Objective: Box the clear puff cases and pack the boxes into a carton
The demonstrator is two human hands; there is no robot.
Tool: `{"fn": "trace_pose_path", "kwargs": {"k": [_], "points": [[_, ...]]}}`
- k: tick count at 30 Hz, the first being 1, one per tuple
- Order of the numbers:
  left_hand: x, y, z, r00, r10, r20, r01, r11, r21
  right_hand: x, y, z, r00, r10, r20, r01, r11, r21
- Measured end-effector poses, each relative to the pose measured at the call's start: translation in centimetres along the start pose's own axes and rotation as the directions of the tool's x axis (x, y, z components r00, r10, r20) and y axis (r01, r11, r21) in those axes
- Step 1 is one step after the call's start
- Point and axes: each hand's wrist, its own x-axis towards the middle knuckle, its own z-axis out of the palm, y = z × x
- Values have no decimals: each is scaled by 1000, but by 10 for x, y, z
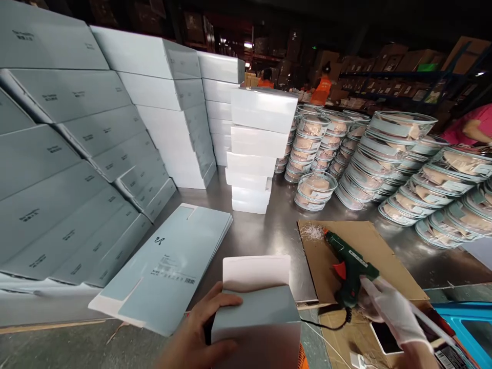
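Note:
My bare left hand (pixel 207 328) grips a pale blue-grey carton (pixel 257 312) at its left side, fingers over the top edge and thumb along the near face. The carton's far flap (pixel 257 271) stands up, showing a whitish inside. My right hand (pixel 388 305), in a white glove, is closed around the rear of a green hot glue gun (pixel 351 261) with an orange trigger; some of its fingers are hidden behind the handle. The gun's nozzle points at whitish glue scraps (pixel 313 233) on a cardboard sheet (pixel 384 256). A stack of flat cartons (pixel 172 256) lies left of my left hand.
Stacked closed boxes (pixel 77 133) wall off the left, with another column of boxes (pixel 253 138) ahead. Round clear containers (pixel 315 189) stand in stacks at right. A black cord (pixel 326 326) hangs from the gun. A blue plastic crate (pixel 465 323) sits lower right. Other people stand beyond.

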Motion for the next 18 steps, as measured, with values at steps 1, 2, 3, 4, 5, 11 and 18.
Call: {"fn": "trace_pose_path", "kwargs": {"k": [1, 2, 3, 4, 5, 11, 18], "points": [[0, 0, 1, 1000, 8, 1, -8, 1000, 6, -9, -2, -1, 1000, -6, 9, 6, 1000, -15], [1, -1, 1, 1000, 16, -3, -16, 1000, 12, -18, -4, 2, 1000, -11, 27, 11, 1000, -13], [1, -1, 1, 1000, 21, -8, -21, 1000, 16, -29, -6, 9, 997, -27, 71, 27, 1000, 8], [1, -2, 1, 1000, 22, -13, -22, 1000, 17, -39, -8, 20, 986, -74, 147, 70, 997, 36], [1, -2, 2, 1000, 22, -17, -21, 1000, 12, -47, -8, 34, 956, -152, 251, 135, 987, 82], [4, 0, 21, 973, 207, -101, -229, 907, -354, -65, 9, 111, 591, -614, 523, 338, 777, 531], [12, 22, 9, 883, 470, 4, -443, 835, -327, -62, -1, 101, 313, -740, 595, 784, 555, 278]]}}
